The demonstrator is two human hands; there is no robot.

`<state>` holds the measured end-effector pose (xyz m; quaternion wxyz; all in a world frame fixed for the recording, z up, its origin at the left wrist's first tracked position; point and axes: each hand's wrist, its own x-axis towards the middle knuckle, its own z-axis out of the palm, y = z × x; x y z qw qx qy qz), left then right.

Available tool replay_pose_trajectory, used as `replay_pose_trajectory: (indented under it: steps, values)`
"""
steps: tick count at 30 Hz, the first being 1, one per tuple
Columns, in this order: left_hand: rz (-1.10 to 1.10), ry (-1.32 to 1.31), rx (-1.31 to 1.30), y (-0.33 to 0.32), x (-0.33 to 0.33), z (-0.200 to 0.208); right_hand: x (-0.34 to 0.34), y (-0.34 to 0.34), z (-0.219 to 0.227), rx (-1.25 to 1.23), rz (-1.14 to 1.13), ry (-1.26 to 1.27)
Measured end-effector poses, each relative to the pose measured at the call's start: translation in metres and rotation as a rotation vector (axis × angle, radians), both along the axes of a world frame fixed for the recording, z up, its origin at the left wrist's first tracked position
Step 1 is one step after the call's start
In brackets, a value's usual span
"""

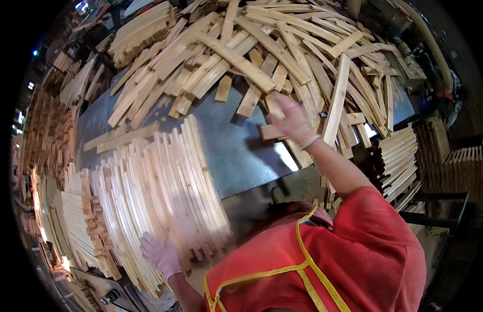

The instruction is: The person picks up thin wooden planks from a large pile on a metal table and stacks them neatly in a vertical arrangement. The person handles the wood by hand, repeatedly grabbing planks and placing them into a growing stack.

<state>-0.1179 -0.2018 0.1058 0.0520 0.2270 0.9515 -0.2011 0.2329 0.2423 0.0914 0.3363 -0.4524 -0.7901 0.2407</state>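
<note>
On the bench [241,151], our gloved right hand [293,124] grips a short, light, stiff slat [271,132] at the loose pile's [283,47] near edge, best held mid-length, while our left hand [159,256] presses flat against the stacked slats [163,197].

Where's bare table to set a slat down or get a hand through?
Free: the grey metal table strip between the stacked slats near the left hand and the loose pile the right hand reaches into. A smaller bare patch lies far left, beside two flat slats. Crowded: far half and right edge, under overlapping slats.
</note>
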Motion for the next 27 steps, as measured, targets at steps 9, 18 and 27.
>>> replay_pose_trajectory:
  steps: [9,18,27]
  values:
    - [-0.494,0.048,0.184,0.075,0.108,-0.061,0.165,0.083,-0.009,-0.44,-0.712,-0.516]
    - [-0.626,-0.479,0.368,0.135,0.163,0.014,0.15,-0.011,0.033,-0.655,-0.187,0.424]
    - [-0.049,-1.29,1.192,0.224,0.162,-0.002,-0.047,-0.116,0.006,-1.144,0.368,0.753]
